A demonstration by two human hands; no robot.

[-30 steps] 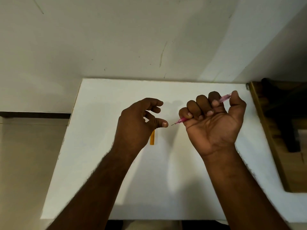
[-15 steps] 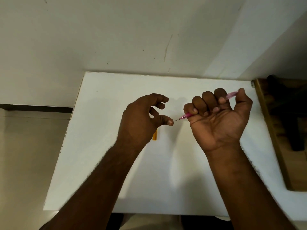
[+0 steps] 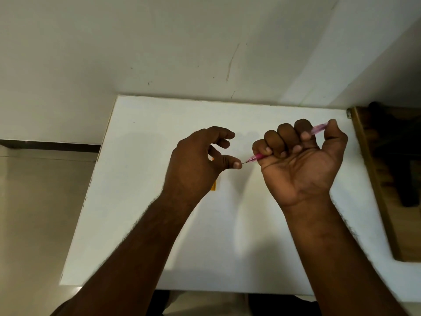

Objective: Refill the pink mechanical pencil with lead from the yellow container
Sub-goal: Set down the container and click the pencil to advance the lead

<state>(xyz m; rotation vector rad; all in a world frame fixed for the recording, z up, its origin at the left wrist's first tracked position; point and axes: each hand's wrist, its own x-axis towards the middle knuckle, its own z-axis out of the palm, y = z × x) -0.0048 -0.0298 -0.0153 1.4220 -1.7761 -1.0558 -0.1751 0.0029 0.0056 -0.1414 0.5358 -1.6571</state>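
**Fingers fisted round pink pencil, tip at left thumb**

Fingers [image 3: 286, 142] of right hand [image 3: 300, 165] curled tight into a fist round pink mechanical pencil [image 3: 256, 158], palm turned toward camera. Pencil run through the fist on a slant: translucent pink rear end poking out at upper right beside the thumb, pointed metal tip sticking out at lower left of the fist. Held above the worktop, not resting on it.

Just left of the pencil tip, left hand [image 3: 196, 163], back toward camera, thumb stretched out so its nail end meets or nearly meets the tip; contact too fine to tell. Index finger arched above the thumb, remaining fingers loosely bent, a clear gap between them and the thumb. Whether a strand of lead sits pinched there cannot be told; nothing else visibly gripped.

Below and left of the pencil, yellow container [image 3: 214, 187] lying on the worktop, mostly hidden under the left hand; only an orange-yellow sliver showing at the wrist edge and a speck in the gap between thumb and fingers.

Under the pencil, white worktop [image 3: 148, 201], both forearms reaching over its near edge. Right of the pencil, wooden furniture [image 3: 376, 179] with something dark on it, flush against the worktop's side. Beyond the pencil, pale scuffed wall [image 3: 182, 53].
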